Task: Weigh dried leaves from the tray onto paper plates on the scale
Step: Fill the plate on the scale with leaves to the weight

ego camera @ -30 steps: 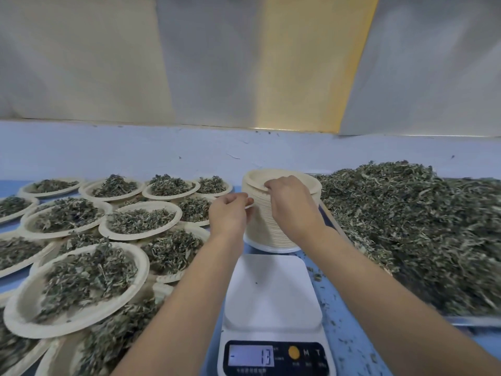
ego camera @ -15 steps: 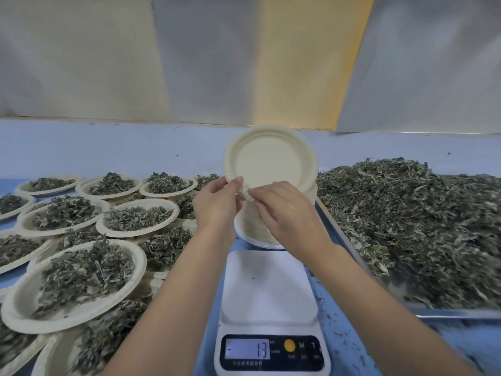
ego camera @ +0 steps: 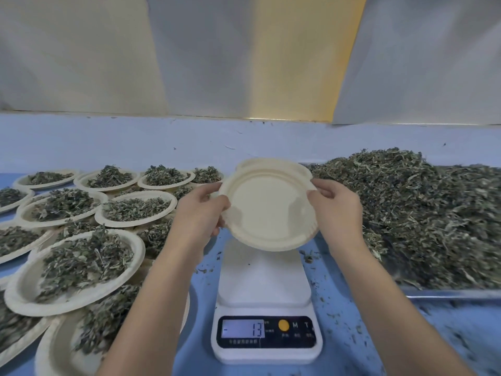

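My left hand [ego camera: 202, 213] and right hand [ego camera: 336, 210] grip an empty paper plate [ego camera: 267, 210] above the scale [ego camera: 264, 280], hiding most of the stack [ego camera: 244, 165] behind. Right of the scale, the leaf tray [ego camera: 447, 293] runs off-frame; blue tabletop [ego camera: 339, 308].

The screen [ego camera: 242, 329] on the white scale [ego camera: 264, 289] shows a dash and the number 13. Beside it, past a round orange button [ego camera: 283, 325], are the letters M and T. The tiny print below is too small to read.
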A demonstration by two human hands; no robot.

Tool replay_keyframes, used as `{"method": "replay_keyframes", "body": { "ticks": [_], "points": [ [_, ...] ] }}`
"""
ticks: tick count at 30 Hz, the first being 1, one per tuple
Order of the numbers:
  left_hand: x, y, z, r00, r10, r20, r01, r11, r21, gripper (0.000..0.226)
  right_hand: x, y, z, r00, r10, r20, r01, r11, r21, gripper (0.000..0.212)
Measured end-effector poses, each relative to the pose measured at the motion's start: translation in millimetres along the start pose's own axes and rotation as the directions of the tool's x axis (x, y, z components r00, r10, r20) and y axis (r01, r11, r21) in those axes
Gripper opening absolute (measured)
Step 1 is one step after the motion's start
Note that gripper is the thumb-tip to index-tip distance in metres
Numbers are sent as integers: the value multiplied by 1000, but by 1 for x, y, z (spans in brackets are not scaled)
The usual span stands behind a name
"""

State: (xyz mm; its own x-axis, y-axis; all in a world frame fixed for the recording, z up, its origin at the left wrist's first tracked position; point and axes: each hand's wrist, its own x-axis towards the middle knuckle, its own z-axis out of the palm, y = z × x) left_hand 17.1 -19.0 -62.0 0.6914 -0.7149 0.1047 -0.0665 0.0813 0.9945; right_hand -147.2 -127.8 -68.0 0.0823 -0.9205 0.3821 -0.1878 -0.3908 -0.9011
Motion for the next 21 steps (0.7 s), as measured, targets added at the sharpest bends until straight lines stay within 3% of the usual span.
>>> {"method": "replay_keyframes", "body": {
  "ticks": [6, 10, 13, 16, 21],
  "points": [
    [1, -2, -16, 998, 64, -9, -60, 971, 231, 19, -1, 12, -3, 992, 91, 88, -89, 996, -25, 4],
    [4, -6, -22, 1000, -12, -15, 17, 925, 380, 25, -5, 12, -2, 991, 32, 129, -5, 980, -200, 22],
    [2, -4, -21, 989, -147, -2, 137, 917, 374, 33, -9, 13, -1, 979, 3, 203, 67, 938, -339, 29],
    [0, -5, -18, 966, -258, 8, 235, 894, 382, 33, -11, 21, 4, 965, 15, 261, 93, 912, -399, 30],
    [5, -13, -19, 965, -263, -23, 250, 883, 398, 27, -12, 29, 10, 953, 56, 299, 71, 915, -398, 29]
  ]
}}
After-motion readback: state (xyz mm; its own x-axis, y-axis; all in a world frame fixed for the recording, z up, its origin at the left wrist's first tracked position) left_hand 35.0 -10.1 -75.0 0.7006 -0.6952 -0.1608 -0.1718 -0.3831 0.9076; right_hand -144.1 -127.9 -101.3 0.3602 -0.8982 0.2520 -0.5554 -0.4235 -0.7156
